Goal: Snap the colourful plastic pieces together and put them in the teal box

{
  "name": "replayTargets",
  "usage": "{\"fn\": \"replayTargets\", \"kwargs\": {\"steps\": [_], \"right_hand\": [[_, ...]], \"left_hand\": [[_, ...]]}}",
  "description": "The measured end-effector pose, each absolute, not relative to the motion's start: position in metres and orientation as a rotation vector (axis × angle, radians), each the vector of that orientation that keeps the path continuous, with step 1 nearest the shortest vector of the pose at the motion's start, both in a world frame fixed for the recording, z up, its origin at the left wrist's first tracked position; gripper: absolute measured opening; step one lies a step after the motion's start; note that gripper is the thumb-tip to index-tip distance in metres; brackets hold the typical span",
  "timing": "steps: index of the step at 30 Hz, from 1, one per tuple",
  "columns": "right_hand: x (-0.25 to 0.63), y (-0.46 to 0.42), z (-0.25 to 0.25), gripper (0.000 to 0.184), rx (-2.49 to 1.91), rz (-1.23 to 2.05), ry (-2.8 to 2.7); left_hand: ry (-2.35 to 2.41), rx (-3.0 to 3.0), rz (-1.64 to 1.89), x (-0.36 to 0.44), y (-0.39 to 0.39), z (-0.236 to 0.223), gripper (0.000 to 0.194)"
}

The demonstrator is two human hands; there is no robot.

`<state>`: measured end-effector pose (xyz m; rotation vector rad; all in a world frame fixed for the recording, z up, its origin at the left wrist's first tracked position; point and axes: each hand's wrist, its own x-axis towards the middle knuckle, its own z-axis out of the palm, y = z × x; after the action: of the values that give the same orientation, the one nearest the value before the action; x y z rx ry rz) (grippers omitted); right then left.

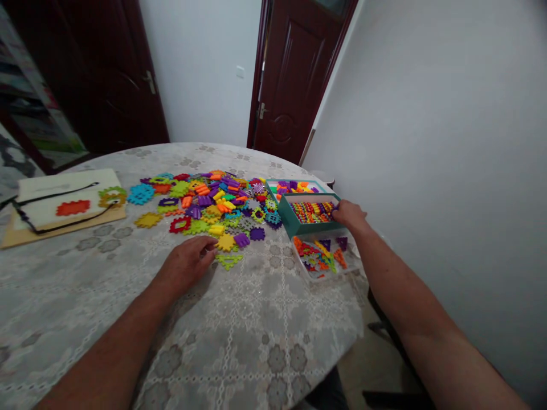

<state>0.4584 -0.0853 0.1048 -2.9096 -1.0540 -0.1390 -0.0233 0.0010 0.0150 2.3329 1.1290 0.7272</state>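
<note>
My right hand (351, 216) is at the right end of a teal box (314, 229), its fingers pinched on a small purple plastic piece (335, 208). Rows of small red, yellow and purple connector pieces (311, 212) fill this box. My left hand (192, 259) rests on the table with fingers loosely bent and slightly apart, their tips beside a yellow gear-shaped piece (226, 242). Close to it lie a ridged purple connector (241, 240) and a lime green triangular piece (229, 261). Beyond spreads a heap of colourful toothed plates and connectors (213, 199).
A clear plastic tray (318, 277) of triangular pieces sits in front of the teal box; another teal-rimmed tray (294, 181) stands behind. At left, a board (47, 185) carries a black strap (64, 228) and a red toothed plate (73, 208). A wall borders the right.
</note>
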Motion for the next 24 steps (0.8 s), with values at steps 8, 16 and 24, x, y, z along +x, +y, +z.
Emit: {"fn": "replayTargets", "kwargs": {"steps": [8, 16, 24], "right_hand": [[0.465, -0.092, 0.093, 0.056, -2.991, -0.328, -1.002], [0.435, -0.104, 0.098, 0.045, -2.707, -0.568, -1.229], [0.267, -0.117, 0.075, 0.034, -1.748, -0.079, -1.990]], "left_hand": [[1.127, 2.375, 0.697, -0.022, -0.001, 0.014, 0.037], [1.098, 2.434, 0.712, -0.022, -0.001, 0.005, 0.036], [0.949, 2.665, 0.519, -0.022, -0.004, 0.001, 0.041]]}}
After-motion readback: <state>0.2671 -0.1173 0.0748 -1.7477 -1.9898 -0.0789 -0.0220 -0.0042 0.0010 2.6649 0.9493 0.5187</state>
